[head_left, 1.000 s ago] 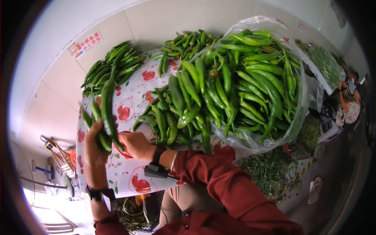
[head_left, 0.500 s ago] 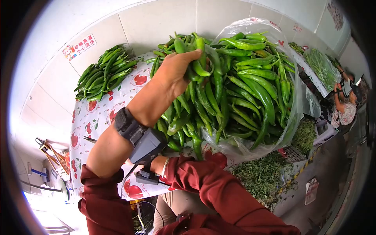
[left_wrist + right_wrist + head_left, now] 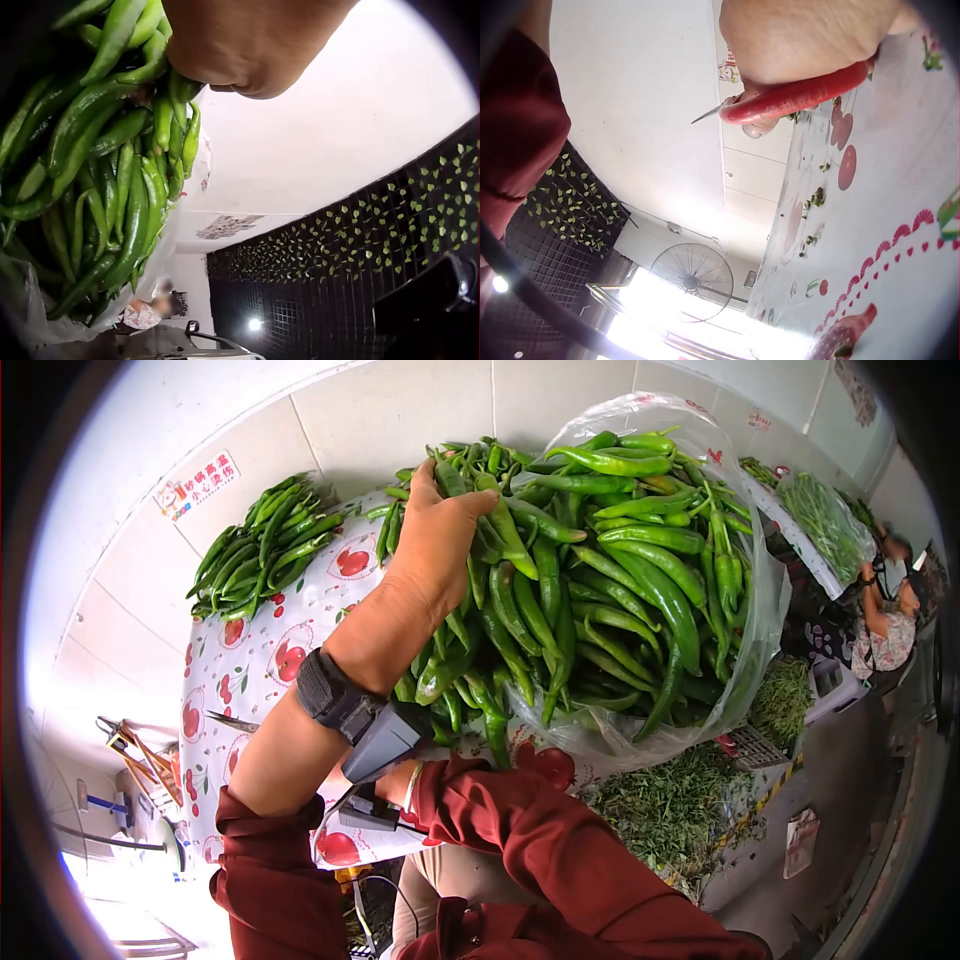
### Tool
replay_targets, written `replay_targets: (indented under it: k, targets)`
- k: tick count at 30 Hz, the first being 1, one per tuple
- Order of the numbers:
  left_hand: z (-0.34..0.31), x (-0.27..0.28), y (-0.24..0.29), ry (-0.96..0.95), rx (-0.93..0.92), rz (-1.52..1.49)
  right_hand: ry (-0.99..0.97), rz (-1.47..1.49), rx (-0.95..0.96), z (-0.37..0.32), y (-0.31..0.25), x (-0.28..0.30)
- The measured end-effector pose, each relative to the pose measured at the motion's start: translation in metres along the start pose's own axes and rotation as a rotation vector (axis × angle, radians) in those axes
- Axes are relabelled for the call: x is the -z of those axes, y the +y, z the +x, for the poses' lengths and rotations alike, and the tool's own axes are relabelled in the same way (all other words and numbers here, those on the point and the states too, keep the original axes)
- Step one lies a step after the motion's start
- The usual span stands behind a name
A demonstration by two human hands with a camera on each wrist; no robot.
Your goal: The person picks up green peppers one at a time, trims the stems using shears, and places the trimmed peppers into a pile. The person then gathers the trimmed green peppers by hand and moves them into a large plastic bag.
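Observation:
In the head view my left hand (image 3: 435, 535) reaches into the near side of a big heap of green chili peppers (image 3: 640, 590). Its thumb and forefinger are around a few peppers (image 3: 450, 478) there; the other fingers are hidden among them. Seen from the left wrist, this hand's underside (image 3: 255, 45) hangs right above the heap. My right hand (image 3: 802, 37) grips red-handled scissors (image 3: 802, 99) low over the table, in the right wrist view. Their pointed blades (image 3: 232, 721) show past my left forearm, which covers most of the right hand in the head view.
A clear plastic bag (image 3: 770, 640) surrounds the right part of the heap. Another pile of peppers (image 3: 265, 545) lies at the table's far left, by the wall. The tablecloth (image 3: 210, 660) has a fruit print. Leafy greens (image 3: 670, 810) lie right of my knees; a person (image 3: 885, 610) is farther right.
My left hand, which held several peppers beside the scissors, has swung right and away to the heap, its fingers now deeper among the peppers. The right hand keeps the scissors near the table's front.

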State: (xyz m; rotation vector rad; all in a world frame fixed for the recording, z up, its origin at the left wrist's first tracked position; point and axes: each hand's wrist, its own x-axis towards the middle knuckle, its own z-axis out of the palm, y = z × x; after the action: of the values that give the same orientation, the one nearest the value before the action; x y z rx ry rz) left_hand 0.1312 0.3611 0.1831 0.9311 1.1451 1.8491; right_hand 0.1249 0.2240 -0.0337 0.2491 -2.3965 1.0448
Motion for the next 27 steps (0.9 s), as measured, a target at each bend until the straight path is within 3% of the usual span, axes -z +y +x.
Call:
replay_targets:
  k: [7, 9, 13, 15, 17, 20, 23, 27]
  targets:
    - [0.007, 0.017, -0.007, 0.044, -0.083, 0.221, -0.001, 0.021, -0.011, -0.001, 0.001, -0.002]
    - [0.011, 0.027, -0.009, -0.074, 0.028, 0.227, 0.005, 0.030, -0.010, 0.000, 0.002, -0.003]
    - [0.001, 0.022, -0.005, -0.065, 0.029, 0.198, 0.022, 0.052, -0.004, 0.003, 0.002, -0.003]
    - [0.011, 0.031, -0.019, -0.113, -0.214, 0.601, 0.052, 0.078, 0.009, 0.008, 0.003, -0.004]
    - [0.016, 0.036, -0.024, -0.172, -0.303, 0.905, 0.101, 0.110, 0.033, 0.020, 0.005, -0.007]
    - [0.026, 0.049, -0.025, -0.165, -0.364, 0.956, 0.148, 0.167, 0.047, 0.040, 0.008, -0.016]
    - [0.025, 0.060, -0.022, -0.227, -0.268, 0.914, 0.147, 0.188, 0.025, 0.050, 0.013, -0.026]
    - [0.023, 0.063, -0.028, -0.270, -0.215, 0.830, 0.005, 0.006, -0.046, 0.049, 0.020, -0.025]
